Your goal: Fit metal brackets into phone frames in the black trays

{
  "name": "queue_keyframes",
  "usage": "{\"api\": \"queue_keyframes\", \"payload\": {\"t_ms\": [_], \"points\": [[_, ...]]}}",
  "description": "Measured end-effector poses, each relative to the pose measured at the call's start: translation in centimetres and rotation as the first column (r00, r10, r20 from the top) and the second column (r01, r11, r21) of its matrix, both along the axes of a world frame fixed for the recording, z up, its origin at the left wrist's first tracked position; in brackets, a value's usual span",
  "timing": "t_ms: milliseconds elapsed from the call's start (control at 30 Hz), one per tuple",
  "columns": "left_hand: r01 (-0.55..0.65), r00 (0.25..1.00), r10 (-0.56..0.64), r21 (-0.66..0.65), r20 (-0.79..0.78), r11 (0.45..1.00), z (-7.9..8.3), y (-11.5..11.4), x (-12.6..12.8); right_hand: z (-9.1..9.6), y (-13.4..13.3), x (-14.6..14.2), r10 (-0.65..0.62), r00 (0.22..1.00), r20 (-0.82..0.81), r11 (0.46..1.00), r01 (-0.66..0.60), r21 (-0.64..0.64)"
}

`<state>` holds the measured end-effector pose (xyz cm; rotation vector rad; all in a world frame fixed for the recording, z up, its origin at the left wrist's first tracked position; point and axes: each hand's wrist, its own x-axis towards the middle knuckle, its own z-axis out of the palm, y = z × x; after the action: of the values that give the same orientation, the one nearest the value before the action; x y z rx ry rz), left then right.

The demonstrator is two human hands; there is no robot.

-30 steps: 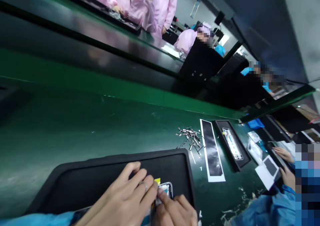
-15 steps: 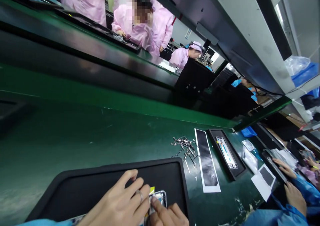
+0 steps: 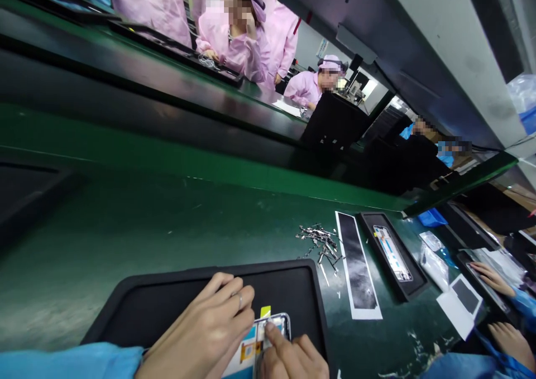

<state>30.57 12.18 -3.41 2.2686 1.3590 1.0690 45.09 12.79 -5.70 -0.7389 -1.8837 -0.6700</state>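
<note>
A phone frame [image 3: 247,350] with white, blue and orange inner parts and a yellow tab [image 3: 265,312] lies tilted over a black tray [image 3: 288,289]. My left hand [image 3: 209,323], with a ring on one finger, is closed over the frame's left side. Its fingers are curled, and their tips and anything between them are hidden. From the right, my right hand [image 3: 295,356] grips the frame's edge. Its index fingertip presses inside the upper corner while the other fingers are bent; the thumb is mostly hidden.
Beyond the tray lie a pile of small metal parts [image 3: 320,242], a black sheet with white border [image 3: 358,267] and another phone frame [image 3: 391,253] in a narrow black tray [image 3: 412,284]. A co-worker's hands [image 3: 494,278] are at right. Pink-clad people stand across the bench.
My left hand has shifted slightly up and left relative to the phone frame, baring more of its blue and orange parts. My right index finger stays on the upper corner. The view has swung slightly.
</note>
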Motion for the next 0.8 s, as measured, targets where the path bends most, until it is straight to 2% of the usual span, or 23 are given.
{"api": "queue_keyframes", "payload": {"t_ms": [100,233,333,400,467,700,800], "points": [[0.046,0.996,-0.051,-0.073,-0.073,0.996,1.7,0.0,-0.4,0.2,-1.0,0.4,0.029,1.0,-0.006,0.985,-0.03,-0.168],[0.07,0.977,-0.099,-0.157,-0.188,0.985,3.2,-0.1,-0.6,1.0,-1.9,2.0,0.115,0.993,0.025,0.917,-0.097,-0.387],[0.058,0.963,-0.11,-0.212,-0.246,0.976,3.6,-0.1,-0.5,2.3,-1.7,3.3,0.284,0.928,0.24,0.848,-0.126,-0.515],[0.046,0.954,-0.111,-0.232,-0.278,0.972,3.7,-0.2,-0.5,3.2,-1.4,3.7,0.328,0.892,0.31,0.832,-0.117,-0.542],[0.04,0.946,-0.107,-0.215,-0.307,0.976,3.8,-0.2,-0.5,3.8,-1.2,3.6,0.32,0.889,0.328,0.838,-0.103,-0.536],[0.04,0.948,-0.04,-0.008,-0.317,0.999,3.8,-0.4,-0.3,4.4,-1.6,2.8,0.261,0.913,0.313,0.848,-0.062,-0.526],[0.039,0.961,-0.051,-0.05,-0.272,0.998,3.9,-0.1,-0.5,4.3,-1.7,2.9,0.257,0.907,0.332,0.844,-0.044,-0.534]]}}
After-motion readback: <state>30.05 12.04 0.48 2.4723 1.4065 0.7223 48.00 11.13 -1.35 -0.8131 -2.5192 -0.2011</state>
